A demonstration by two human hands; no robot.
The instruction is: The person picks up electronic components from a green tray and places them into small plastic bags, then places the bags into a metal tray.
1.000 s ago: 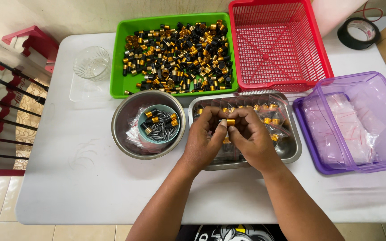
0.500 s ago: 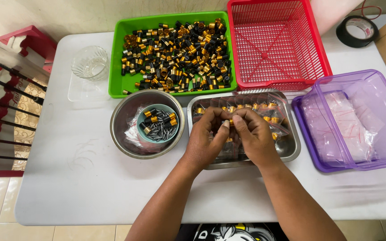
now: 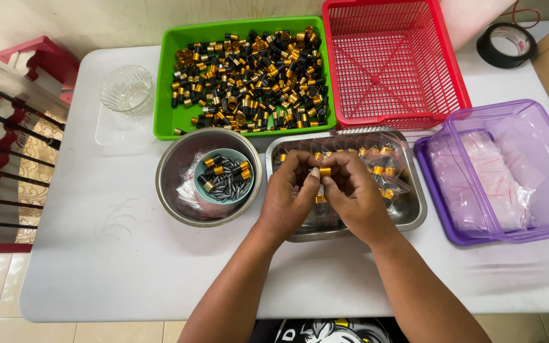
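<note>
Gold shows between the fingertips of both hands: a small gold cap (image 3: 325, 172) is pinched there, held just above the steel tray (image 3: 414, 213) in the middle of the white tabletop (image 3: 96, 254). The left hand (image 3: 290, 197) and the right hand (image 3: 351, 197) meet over the tray, thumbs and forefingers touching the cap from either side, so each grip is narrow and closed on it. Under and beyond the hands, the tray holds clear little bags with more gold pieces in them.

Just left of the tray stands a round steel bowl (image 3: 176, 184), and inside it sits a small teal cup (image 3: 206, 190) with dark pins and a few gold-and-black parts. Farther away, a green bin (image 3: 166, 95) is full of black and gold parts. To its right is a red basket (image 3: 395, 63). At the right, a purple box (image 3: 440, 190) holds clear bags. A clear glass dish (image 3: 126, 89) stands far left, and a roll of black tape (image 3: 508, 44) lies at the far right corner.
</note>
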